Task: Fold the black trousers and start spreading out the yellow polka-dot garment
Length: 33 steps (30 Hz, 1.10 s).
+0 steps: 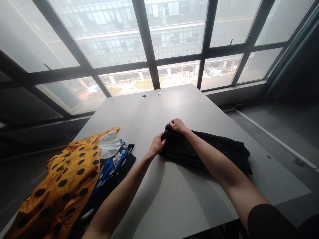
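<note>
A long black garment [219,146] lies folded into a narrow strip on the white table [142,116]. Its exact kind is hard to make out. My left hand [157,144] is closed on the near corner of its bunched left end. At the far corner of that same end, my right hand [177,125] pinches the cloth, with the right forearm crossing above the garment. The gathered edge between the two hands is raised a little off the tabletop.
Left of my arms lies a pile of clothes: an orange garment with black dots [72,169], a white piece of cloth [109,145] and blue patterned fabric [112,166]. Large windows [174,39] rise behind the table. A grey curtain [289,59] hangs at right.
</note>
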Tool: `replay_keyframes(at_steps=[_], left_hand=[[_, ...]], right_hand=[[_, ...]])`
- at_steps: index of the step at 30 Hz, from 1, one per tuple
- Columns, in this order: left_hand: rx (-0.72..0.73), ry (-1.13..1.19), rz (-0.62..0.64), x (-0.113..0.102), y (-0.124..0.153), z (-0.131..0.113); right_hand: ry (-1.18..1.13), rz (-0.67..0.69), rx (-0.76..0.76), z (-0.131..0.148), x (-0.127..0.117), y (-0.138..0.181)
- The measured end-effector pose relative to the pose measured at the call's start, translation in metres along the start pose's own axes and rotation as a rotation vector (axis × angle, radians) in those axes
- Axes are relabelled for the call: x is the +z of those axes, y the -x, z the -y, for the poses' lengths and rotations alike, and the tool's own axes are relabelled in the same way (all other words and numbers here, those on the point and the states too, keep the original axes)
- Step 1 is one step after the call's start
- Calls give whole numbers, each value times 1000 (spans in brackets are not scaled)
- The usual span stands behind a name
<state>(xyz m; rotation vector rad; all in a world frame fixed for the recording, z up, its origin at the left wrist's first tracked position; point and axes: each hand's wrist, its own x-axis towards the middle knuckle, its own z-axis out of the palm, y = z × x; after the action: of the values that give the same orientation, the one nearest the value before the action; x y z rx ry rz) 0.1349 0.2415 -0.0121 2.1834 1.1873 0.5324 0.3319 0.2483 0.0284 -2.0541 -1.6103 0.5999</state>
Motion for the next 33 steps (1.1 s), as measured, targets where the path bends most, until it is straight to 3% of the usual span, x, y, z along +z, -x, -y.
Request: replay_keyframes(at_steps=[4,10,15,21,28,31,33], left_hand=[[-23,152,-88,1,13,-3],[-158,476,-61,-12,34,14],[-53,576,18,-17,52,30],[-30,545,-12,-10,45,32],[19,118,-268,-22,57,34],[25,79,-386,-24,71,40],[-2,101,-370,-22,78,44]], right_hand=[[-49,154,45,7,7,-32],[-110,271,78,2,6,-46],[-139,141,86,1,17,-55],[-156,-15,150,-2,28,-59],[-161,-150,285,-18,27,-56],[-145,-186,315,-22,28,-52],[-140,-178,284,-19,31,-49]])
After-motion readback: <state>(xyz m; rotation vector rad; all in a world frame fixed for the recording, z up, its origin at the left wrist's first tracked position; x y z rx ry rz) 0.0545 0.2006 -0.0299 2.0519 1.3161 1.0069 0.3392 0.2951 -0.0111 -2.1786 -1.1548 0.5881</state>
